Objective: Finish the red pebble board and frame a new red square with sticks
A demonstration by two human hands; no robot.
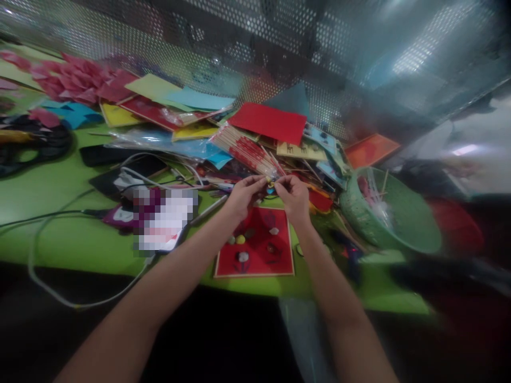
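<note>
My left hand and my right hand meet above the far edge of a red card with a pale border. Between the fingertips of both is a small yellow and blue piece, too small and blurred to name. Each hand is closed in a pinch at it. Dark drawn shapes and several small lumps lie on the card, among them a white one and a yellow one. My forearms pass on either side of the card.
Behind my hands is a pile with a red sheet and a bundle of red-tipped sticks. A green basket stands right. A phone, a purple power block and a white cable lie left. A perforated metal panel rises behind.
</note>
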